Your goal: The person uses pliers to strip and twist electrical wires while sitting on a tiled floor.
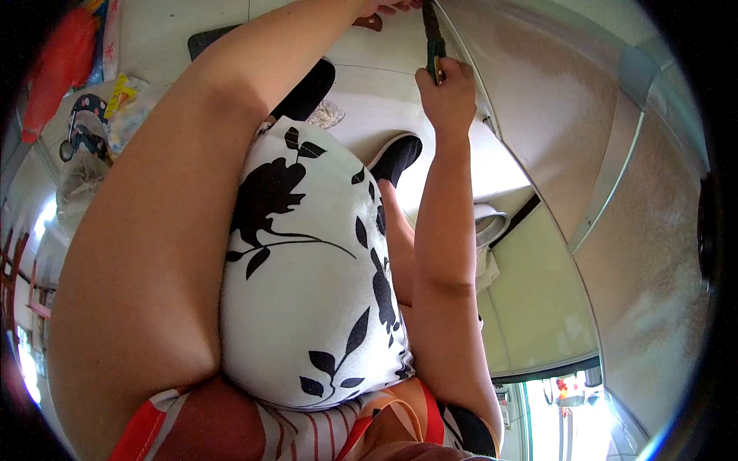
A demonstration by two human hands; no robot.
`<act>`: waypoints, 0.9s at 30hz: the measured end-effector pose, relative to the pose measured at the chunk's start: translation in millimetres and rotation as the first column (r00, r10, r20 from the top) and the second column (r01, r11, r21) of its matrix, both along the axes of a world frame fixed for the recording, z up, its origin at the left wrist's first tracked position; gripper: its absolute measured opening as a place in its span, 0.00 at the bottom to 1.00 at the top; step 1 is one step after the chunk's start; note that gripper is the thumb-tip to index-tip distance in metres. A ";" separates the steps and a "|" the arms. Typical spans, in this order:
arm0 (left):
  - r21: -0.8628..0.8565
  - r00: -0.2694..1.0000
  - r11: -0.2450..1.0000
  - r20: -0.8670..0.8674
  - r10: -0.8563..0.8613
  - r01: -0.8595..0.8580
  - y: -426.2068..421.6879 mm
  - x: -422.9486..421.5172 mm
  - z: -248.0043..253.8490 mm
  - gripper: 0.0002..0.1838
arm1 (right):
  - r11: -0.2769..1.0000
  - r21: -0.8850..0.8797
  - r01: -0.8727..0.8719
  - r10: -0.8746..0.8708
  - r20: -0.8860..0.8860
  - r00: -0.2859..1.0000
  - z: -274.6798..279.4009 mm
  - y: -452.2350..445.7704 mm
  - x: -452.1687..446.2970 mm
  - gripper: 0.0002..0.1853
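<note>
My right hand (450, 88) is closed around the dark green handle of a knife-like tool (434, 38). Its narrow, dark brown blade points up to the top edge of the view; its exact kind is unclear. Only some fingers of my left hand (390, 8) show at the top edge, and what they do is cut off. Just below them is a brown riveted handle (370, 23). A dark flat blade-like piece (211, 40) shows on the other side of my left forearm, perhaps part of the same cleaver.
Along the right stands a large beige-brown panel (553, 92) with a metal edge. Pale tiles (369, 88) make up the floor under my black shoes (398, 154). A red plastic bag (58, 73) and other packages lie at left. A metal bowl (492, 223) sits beyond my right arm.
</note>
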State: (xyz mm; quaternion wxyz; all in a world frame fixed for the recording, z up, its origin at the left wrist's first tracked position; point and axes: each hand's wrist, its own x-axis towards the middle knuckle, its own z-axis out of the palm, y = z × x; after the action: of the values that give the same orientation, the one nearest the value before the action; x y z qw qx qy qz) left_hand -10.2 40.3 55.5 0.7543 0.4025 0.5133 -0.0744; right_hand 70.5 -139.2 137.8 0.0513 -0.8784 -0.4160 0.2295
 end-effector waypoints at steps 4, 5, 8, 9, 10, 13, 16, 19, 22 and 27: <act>0.125 0.984 0.992 0.175 -0.023 0.001 -1.4 4.3 -40.8 0.10 | 0.965 -0.034 -0.259 0.254 0.351 0.901 -0.7 -4.9 2.6 0.14; 0.138 0.986 0.990 0.160 -0.045 0.023 0.7 6.5 -49.1 0.09 | 0.964 -0.026 -0.264 0.256 0.342 0.904 -0.3 -4.7 6.4 0.15; 0.162 0.988 0.985 0.131 -0.080 0.058 4.6 8.9 -50.5 0.08 | 0.955 -0.038 -0.295 0.289 0.352 0.890 5.4 -3.7 13.3 0.14; 0.163 0.988 0.985 0.132 -0.075 0.052 4.2 8.9 -47.0 0.08 | 0.955 -0.047 -0.292 0.289 0.359 0.888 8.2 -2.9 12.8 0.14; 0.165 0.989 0.985 0.134 -0.069 0.046 4.1 9.2 -43.5 0.08 | 0.957 -0.061 -0.283 0.286 0.345 0.894 9.6 -2.2 12.3 0.14; 0.127 0.996 0.990 0.067 -0.061 0.052 4.6 7.0 -26.9 0.09 | 0.964 -0.108 -0.241 0.262 0.267 0.928 12.1 1.1 8.9 0.14; 0.137 0.997 0.988 0.034 -0.071 0.066 4.3 5.0 -18.2 0.10 | 0.974 -0.163 -0.155 0.170 0.087 0.982 18.1 9.2 7.0 0.13; 0.163 0.991 0.986 0.126 -0.044 0.023 2.5 5.0 -31.5 0.11 | 0.982 -0.167 0.090 -0.138 -0.300 0.944 18.3 15.0 9.0 0.12; 0.130 0.991 0.991 0.123 -0.046 0.029 1.5 5.5 -37.9 0.10 | 0.797 -0.259 0.546 -0.506 -0.779 0.369 19.1 16.4 -0.4 0.11; -0.037 0.977 0.997 0.196 0.079 -0.073 -7.5 6.2 -57.6 0.11 | 0.505 -0.591 0.630 -0.116 -0.769 -0.629 8.0 13.2 -19.4 0.07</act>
State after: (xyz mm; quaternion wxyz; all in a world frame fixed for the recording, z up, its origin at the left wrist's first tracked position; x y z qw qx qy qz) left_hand -4.0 32.8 -2.1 0.8096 0.3768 0.4499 -0.0129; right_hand 51.0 -126.0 145.8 0.5951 -0.3586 0.2480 0.6751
